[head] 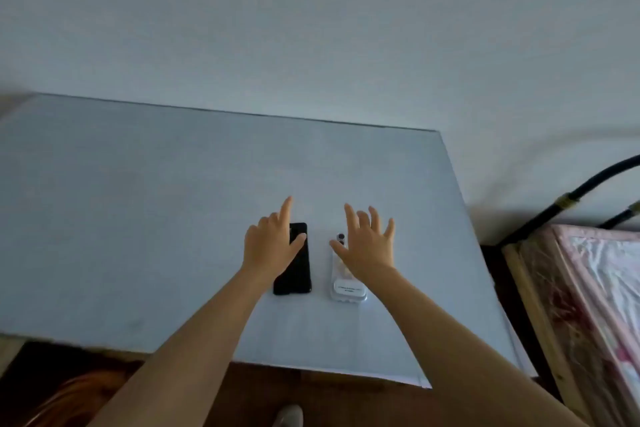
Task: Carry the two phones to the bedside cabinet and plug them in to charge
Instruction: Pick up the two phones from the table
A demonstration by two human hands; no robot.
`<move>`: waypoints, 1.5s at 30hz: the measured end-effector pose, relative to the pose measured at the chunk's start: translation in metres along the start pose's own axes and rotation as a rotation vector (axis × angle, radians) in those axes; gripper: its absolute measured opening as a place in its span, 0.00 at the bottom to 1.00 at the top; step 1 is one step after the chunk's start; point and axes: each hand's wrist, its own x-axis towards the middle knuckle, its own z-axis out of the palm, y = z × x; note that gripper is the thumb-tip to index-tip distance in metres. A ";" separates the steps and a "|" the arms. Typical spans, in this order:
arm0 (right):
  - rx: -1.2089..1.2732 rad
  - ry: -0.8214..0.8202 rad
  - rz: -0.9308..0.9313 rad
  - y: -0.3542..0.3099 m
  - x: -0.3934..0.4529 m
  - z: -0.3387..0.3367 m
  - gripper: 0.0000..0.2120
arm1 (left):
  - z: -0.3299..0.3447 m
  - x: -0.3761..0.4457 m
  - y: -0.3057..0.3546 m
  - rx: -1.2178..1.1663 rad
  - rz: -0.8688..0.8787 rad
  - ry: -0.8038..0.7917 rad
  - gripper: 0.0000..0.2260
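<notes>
Two phones lie side by side on a pale blue-grey table (138,218). The black phone (296,270) is on the left and the white phone (346,288), in a clear case with its camera end pointing away, is on the right. My left hand (270,246) hovers over the black phone's left side, fingers spread, thumb over its top part. Spread open above the white phone's upper half is my right hand (369,246), which hides part of it. Neither hand grips a phone.
The table stands against a plain light wall (311,28). To the right is a bed (588,305) with a pink patterned cover and a black metal frame (568,201). Dark wooden floor (329,399) and a shoe tip (289,416) show below the table's near edge.
</notes>
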 end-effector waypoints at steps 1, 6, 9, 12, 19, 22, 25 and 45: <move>0.010 -0.049 0.043 -0.002 0.002 0.008 0.39 | 0.009 0.003 0.000 -0.014 -0.038 -0.050 0.34; 0.065 -0.262 0.201 -0.010 0.007 0.052 0.55 | 0.062 0.006 0.002 -0.149 -0.276 -0.344 0.49; 0.175 -0.342 0.331 -0.012 0.014 0.066 0.60 | 0.081 0.008 0.008 -0.141 -0.372 -0.386 0.56; 0.237 -0.331 0.405 -0.015 0.018 0.072 0.56 | 0.086 0.011 0.013 -0.150 -0.395 -0.346 0.54; 0.323 -0.280 0.451 -0.021 0.022 0.070 0.47 | 0.079 0.006 0.013 -0.305 -0.418 -0.199 0.42; 0.328 -0.262 0.463 -0.022 0.020 0.070 0.45 | 0.071 0.012 0.014 -0.353 -0.453 -0.223 0.40; 0.339 -0.244 0.472 -0.022 0.019 0.068 0.42 | 0.065 0.013 0.013 -0.302 -0.446 -0.267 0.40; 0.459 -0.105 0.470 0.010 -0.019 0.008 0.34 | 0.007 0.008 0.023 -0.181 -0.360 -0.267 0.35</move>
